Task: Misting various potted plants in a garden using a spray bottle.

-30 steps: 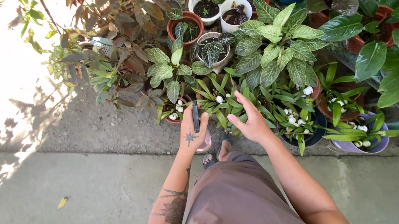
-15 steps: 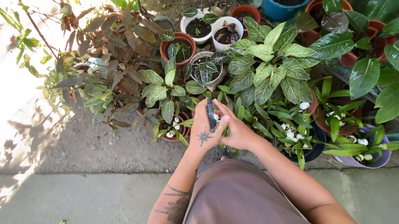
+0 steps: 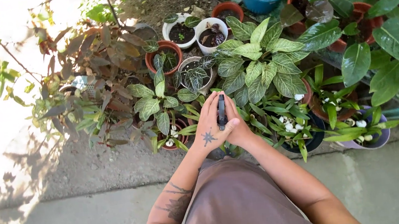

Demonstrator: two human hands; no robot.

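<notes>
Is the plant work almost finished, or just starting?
Just starting, it seems. Nothing among the potted plants looks cut or moved. Both hands, left and right, hold a thin dark tool above them. All the plants look untouched.

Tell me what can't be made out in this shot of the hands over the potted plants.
- Head view: the slim dark tool is mostly covered by the left hand and right hand, so its kind is unclear.
- The feet are hidden by the brown garment.
- The blue pot is cut off by the top edge.
</notes>
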